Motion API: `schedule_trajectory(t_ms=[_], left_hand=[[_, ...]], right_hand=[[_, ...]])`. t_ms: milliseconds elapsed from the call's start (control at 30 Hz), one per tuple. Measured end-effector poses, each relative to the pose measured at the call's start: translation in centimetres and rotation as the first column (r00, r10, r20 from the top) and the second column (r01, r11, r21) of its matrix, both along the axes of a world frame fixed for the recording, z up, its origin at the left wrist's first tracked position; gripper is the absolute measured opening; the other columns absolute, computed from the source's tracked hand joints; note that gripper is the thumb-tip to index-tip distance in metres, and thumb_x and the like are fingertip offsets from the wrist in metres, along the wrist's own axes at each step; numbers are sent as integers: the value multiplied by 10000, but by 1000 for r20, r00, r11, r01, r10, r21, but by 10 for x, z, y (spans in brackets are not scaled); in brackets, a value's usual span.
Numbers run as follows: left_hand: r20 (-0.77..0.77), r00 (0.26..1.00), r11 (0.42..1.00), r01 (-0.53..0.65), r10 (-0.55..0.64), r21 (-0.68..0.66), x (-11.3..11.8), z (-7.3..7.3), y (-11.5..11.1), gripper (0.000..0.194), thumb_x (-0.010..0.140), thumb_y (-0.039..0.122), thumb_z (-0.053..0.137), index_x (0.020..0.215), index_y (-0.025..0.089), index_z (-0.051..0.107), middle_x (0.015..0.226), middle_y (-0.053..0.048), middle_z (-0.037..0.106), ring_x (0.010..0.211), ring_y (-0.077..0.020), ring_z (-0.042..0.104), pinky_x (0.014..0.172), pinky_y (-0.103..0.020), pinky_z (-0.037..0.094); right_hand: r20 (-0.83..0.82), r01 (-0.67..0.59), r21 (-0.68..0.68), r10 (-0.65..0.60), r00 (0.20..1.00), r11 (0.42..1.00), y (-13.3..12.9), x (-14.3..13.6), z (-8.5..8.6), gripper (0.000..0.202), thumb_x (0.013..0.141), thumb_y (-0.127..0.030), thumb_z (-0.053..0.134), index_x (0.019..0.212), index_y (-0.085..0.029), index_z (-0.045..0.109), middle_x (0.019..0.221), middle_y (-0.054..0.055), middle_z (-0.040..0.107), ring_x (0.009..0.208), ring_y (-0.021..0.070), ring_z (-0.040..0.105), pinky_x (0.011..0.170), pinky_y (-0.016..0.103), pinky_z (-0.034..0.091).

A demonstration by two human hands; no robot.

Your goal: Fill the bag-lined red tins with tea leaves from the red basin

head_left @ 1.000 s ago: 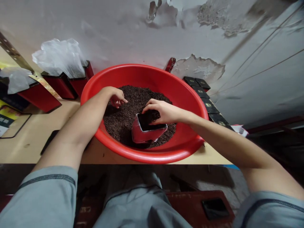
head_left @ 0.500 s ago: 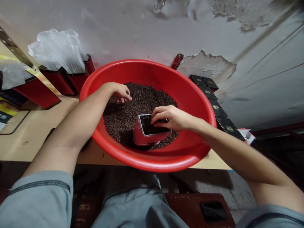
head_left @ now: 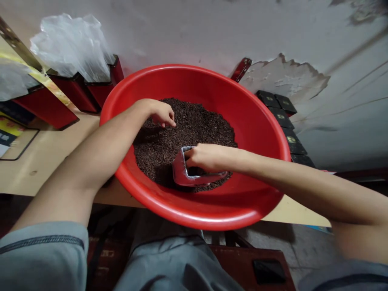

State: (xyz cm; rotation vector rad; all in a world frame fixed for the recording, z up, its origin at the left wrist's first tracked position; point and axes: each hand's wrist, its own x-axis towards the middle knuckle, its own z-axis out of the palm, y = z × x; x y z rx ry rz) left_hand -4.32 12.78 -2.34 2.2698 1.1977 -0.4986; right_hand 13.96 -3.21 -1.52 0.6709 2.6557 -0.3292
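We have our right hand (head_left: 206,157) sunk into an open, squared container (head_left: 180,173), its reddish side wrapped in shiny, crinkled film that is folded over the rim. Its fingers bend down inside, mostly hidden, so we cannot tell how far they close or whether they grip anything. The container sits in the big round basin (head_left: 209,221), bedded on dark, dry, twiggy loose material (head_left: 200,121). The basin is smooth red plastic with a thick, glossy rolled lip.

Our left hand (head_left: 164,114) hangs above the loose material, fingers loosely curled and partly open, with nothing seen in them.

Beneath the basin we see a pale, smooth tabletop (head_left: 33,173). On its left, filmy, crumpled clear plastic (head_left: 72,44) bulges over upright red boxes (head_left: 74,91) with dark edges; on its right stand squarish black-topped boxes (head_left: 281,117), near a wall (head_left: 182,32) with ragged, flaking plaster.
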Motion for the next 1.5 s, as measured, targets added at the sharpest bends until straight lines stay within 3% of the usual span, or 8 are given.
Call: schedule_trajectory(t_ms=[200,300,433,667,800,1100,1333,1500], left_hand=[[50,999,1000,21,-22,22,2,1,4,447,840,495,665,1208,269,783,945,-21,780,1049,-243,681,934,-290,458],[103,994,999,38,-41,32,3,2,5,440,825,502,671,1185,278,790,927,-10,772,1065,-253,673,935,-293,450],[95,995,1000,19,-19,5,1,-1,7,436,812,497,692,1160,256,796,906,-18,763,1062,-263,669,928,-302,449],[86,996,999,-16,19,-36,-1,-9,12,416,813,500,716,1145,263,797,872,-18,758,1075,-277,672,934,-318,455],[77,996,998,-51,55,-47,0,-9,12,408,828,467,716,1153,233,792,885,-41,765,1036,-271,694,913,-311,467],[50,992,985,-112,119,-134,-3,-16,14,383,811,457,742,1128,253,809,928,-61,776,1067,-282,692,923,-321,491],[61,988,982,-136,145,-132,-2,-13,10,436,831,429,711,1204,214,783,976,-93,779,1054,-298,701,920,-340,513],[44,990,978,-128,137,-165,-3,-16,12,412,823,442,729,1163,215,780,955,-92,779,1031,-291,706,894,-329,519]], right_hand=[[-212,39,-161,-74,974,986,-2,35,9,350,912,-26,587,1134,-196,797,1086,85,767,865,143,693,776,250,488],[-214,72,-184,-112,970,980,-3,45,16,384,880,41,517,1013,-160,816,1050,96,781,902,154,698,803,254,493],[-32,50,-166,-57,998,985,-6,36,15,345,872,36,504,749,-133,780,770,84,735,647,129,594,622,259,406],[65,22,-156,-12,998,988,-4,20,12,303,903,0,521,782,-132,766,755,74,709,638,127,552,620,261,360],[-52,13,-77,-18,998,997,-4,21,10,312,900,-6,555,1012,-180,789,931,64,720,694,120,572,623,258,342],[-88,-139,48,143,986,989,-1,14,3,260,969,-104,540,849,-159,765,910,91,691,798,166,597,647,274,372],[303,142,48,-150,941,989,-14,7,22,327,893,3,507,732,-132,757,707,83,702,552,122,504,556,280,303],[251,175,-95,-147,957,980,-9,5,21,320,875,-12,518,692,-147,744,688,73,703,552,120,500,563,268,321]])
